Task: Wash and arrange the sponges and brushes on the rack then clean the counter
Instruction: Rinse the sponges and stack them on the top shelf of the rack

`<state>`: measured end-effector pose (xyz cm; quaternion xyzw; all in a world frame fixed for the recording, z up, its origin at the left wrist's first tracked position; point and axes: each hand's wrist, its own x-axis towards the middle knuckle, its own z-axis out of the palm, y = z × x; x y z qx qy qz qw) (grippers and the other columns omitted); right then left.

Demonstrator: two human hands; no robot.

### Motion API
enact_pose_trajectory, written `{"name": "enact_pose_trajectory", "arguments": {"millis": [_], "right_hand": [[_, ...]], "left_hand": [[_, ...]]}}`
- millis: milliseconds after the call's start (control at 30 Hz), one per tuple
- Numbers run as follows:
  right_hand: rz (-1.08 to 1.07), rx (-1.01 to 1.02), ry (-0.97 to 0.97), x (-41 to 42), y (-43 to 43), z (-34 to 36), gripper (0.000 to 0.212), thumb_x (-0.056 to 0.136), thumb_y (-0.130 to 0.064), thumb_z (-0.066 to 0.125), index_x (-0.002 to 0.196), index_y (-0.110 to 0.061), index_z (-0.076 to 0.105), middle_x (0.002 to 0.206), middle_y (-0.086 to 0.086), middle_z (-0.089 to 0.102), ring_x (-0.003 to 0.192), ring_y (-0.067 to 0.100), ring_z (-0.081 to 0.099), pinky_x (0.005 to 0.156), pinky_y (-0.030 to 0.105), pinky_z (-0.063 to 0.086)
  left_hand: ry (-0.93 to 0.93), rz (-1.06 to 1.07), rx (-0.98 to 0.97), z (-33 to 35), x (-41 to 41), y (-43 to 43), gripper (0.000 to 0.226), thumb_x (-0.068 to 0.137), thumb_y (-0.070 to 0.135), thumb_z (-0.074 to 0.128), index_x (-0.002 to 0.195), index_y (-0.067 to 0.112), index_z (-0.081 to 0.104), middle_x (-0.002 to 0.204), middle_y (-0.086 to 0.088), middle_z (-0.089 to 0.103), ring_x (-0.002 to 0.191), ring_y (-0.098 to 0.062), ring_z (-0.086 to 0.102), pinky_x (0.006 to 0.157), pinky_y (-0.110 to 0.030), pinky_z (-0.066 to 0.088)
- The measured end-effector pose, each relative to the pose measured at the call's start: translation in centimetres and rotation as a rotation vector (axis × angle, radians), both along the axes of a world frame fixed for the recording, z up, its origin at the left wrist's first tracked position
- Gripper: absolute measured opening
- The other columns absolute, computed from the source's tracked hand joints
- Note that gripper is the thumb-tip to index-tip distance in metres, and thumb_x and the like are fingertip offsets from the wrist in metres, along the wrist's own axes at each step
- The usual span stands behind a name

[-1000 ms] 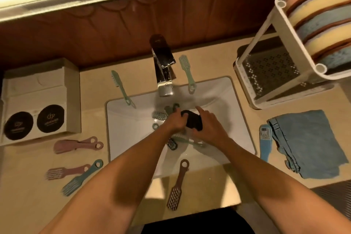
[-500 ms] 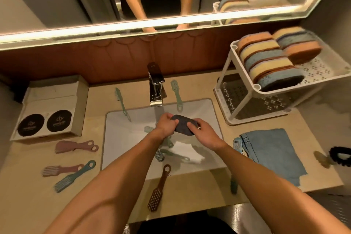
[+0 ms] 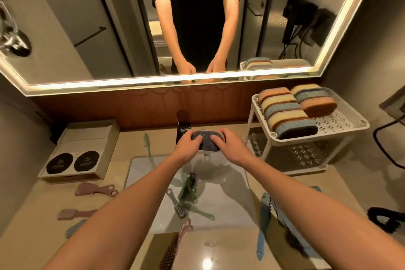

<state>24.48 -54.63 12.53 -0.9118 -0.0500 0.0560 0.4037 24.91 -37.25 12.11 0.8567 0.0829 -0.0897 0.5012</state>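
Note:
A dark blue-grey sponge (image 3: 206, 140) is held between my left hand (image 3: 189, 145) and my right hand (image 3: 228, 142), above the white sink (image 3: 142, 169) and in front of the tap (image 3: 183, 126). The white two-tier rack (image 3: 341, 124) stands at the right; its top shelf holds several orange, yellow and blue sponges (image 3: 285, 112). Several green brushes (image 3: 187, 190) lie in the sink basin. One green brush (image 3: 148, 144) lies behind the sink on the left. Pink brushes (image 3: 94, 189) and a teal one (image 3: 73, 229) lie on the counter at the left.
A cardboard box (image 3: 83, 151) with two black round labels sits at the back left. A blue brush (image 3: 263, 223) and a blue cloth (image 3: 293, 232) lie right of the sink. A brown brush (image 3: 168, 252) rests at the front edge. A black object (image 3: 385, 221) lies far right.
The view has tilted up to show the mirror. Both hands have lifted the dark sponge out of the basin, up to the level of the tap.

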Motion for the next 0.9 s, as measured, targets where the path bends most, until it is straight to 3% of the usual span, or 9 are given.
{"name": "enact_pose_trajectory", "arguments": {"millis": [100,167,267,400,467,567,700,800,900], "right_hand": [[0.016,-0.025,-0.122,0.8,-0.8,3.1,0.029,0.100,-0.047,0.048,0.113,-0.022,0.056,0.104,-0.006,0.060,0.096,0.016,0.062,0.078,0.033,0.049],[-0.003,-0.071,-0.227,1.1,-1.8,5.3,0.030,0.100,-0.047,0.047,0.114,-0.022,0.057,0.104,-0.006,0.060,0.095,0.015,0.061,0.075,0.030,0.046],[-0.030,-0.127,-0.362,1.3,-3.9,7.9,0.034,0.101,-0.046,0.047,0.122,-0.021,0.058,0.115,0.000,0.064,0.103,0.019,0.060,0.086,0.036,0.051],[-0.084,-0.182,-0.437,0.9,-7.8,10.0,0.038,0.103,-0.046,0.043,0.132,-0.024,0.053,0.123,0.002,0.061,0.115,0.024,0.049,0.096,0.042,0.048],[-0.121,-0.218,-0.457,0.9,-9.9,10.7,0.039,0.103,-0.045,0.043,0.135,-0.024,0.053,0.126,0.003,0.061,0.119,0.026,0.047,0.099,0.046,0.046],[-0.191,-0.184,-0.447,1.1,-12.8,11.4,0.035,0.104,-0.038,0.043,0.133,-0.023,0.054,0.125,0.005,0.060,0.117,0.027,0.046,0.099,0.046,0.044],[-0.278,-0.097,-0.408,1.5,-16.6,11.9,0.040,0.105,-0.031,0.041,0.143,-0.020,0.046,0.134,0.007,0.053,0.126,0.029,0.041,0.107,0.044,0.037],[-0.304,-0.046,-0.368,1.1,-19.4,11.9,0.049,0.106,-0.027,0.038,0.155,-0.022,0.031,0.144,0.007,0.043,0.133,0.028,0.034,0.113,0.044,0.031],[-0.340,-0.046,-0.361,0.8,-21.9,11.8,0.049,0.106,-0.022,0.035,0.155,-0.024,0.030,0.147,0.005,0.039,0.133,0.027,0.032,0.114,0.042,0.030]], "left_hand": [[-0.112,-0.005,-0.003,2.7,0.2,-1.1,0.022,0.102,0.033,0.047,0.120,0.023,0.057,0.113,-0.003,0.064,0.101,-0.023,0.062,0.092,-0.050,0.054],[-0.192,-0.010,0.084,4.7,0.5,-2.1,0.028,0.100,0.039,0.046,0.122,0.026,0.057,0.115,-0.003,0.065,0.101,-0.023,0.061,0.094,-0.049,0.051],[-0.270,0.003,0.204,7.4,1.2,-3.7,0.035,0.099,0.046,0.046,0.129,0.031,0.055,0.121,-0.005,0.061,0.114,-0.029,0.055,0.105,-0.050,0.041],[-0.356,-0.116,0.044,10.5,1.5,-6.9,0.038,0.102,0.036,0.051,0.136,0.020,0.054,0.126,-0.008,0.060,0.121,-0.026,0.054,0.106,-0.046,0.045],[-0.424,-0.172,0.033,11.9,1.4,-8.8,0.032,0.102,0.028,0.053,0.129,0.012,0.060,0.120,-0.008,0.064,0.113,-0.025,0.059,0.100,-0.044,0.050],[-0.505,-0.281,0.029,13.2,1.8,-12.2,0.021,0.099,0.016,0.053,0.106,0.004,0.069,0.102,-0.016,0.068,0.098,-0.032,0.063,0.089,-0.052,0.052],[-0.591,-0.385,0.026,14.3,2.1,-16.6,0.014,0.090,0.014,0.055,0.093,0.011,0.068,0.085,-0.006,0.066,0.084,-0.019,0.061,0.084,-0.044,0.052],[-0.568,-0.450,-0.019,14.4,2.3,-19.7,0.020,0.089,0.011,0.060,0.108,0.011,0.066,0.101,-0.007,0.067,0.097,-0.019,0.064,0.087,-0.037,0.055],[-0.454,-0.426,0.036,13.7,2.3,-22.3,0.040,0.090,0.019,0.062,0.129,0.011,0.054,0.130,-0.011,0.053,0.115,-0.021,0.055,0.103,-0.042,0.050]]}}
